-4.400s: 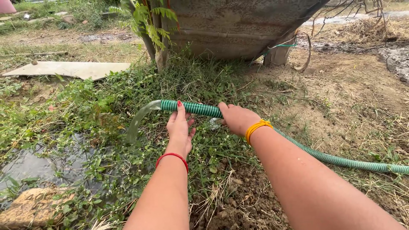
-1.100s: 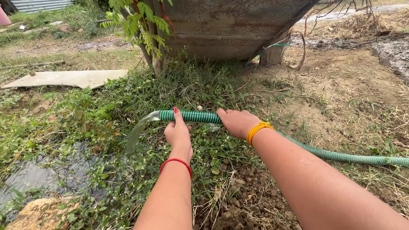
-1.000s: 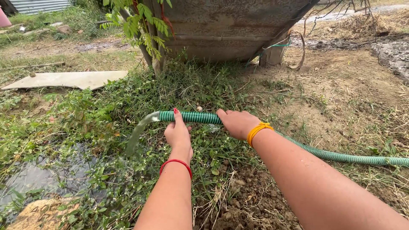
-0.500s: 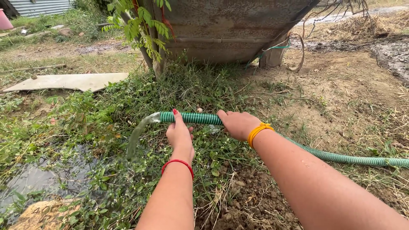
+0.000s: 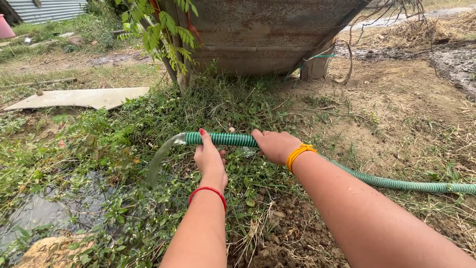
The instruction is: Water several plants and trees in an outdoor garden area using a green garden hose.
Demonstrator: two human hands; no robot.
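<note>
Little changed: both hands, left (image 5: 209,158) and right (image 5: 275,145), still clasped around green ribbed hose (image 5: 225,139), water (image 5: 159,160) still pouring left onto weeds (image 5: 124,134).

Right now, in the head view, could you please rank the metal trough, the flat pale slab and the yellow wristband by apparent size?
1. metal trough, largest, though partly cropped.
2. flat pale slab.
3. yellow wristband, smallest, even though it is nearest the camera.

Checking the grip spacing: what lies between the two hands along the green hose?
In the head view, only a bare stretch of green hose lies between left hand and right hand.
</note>
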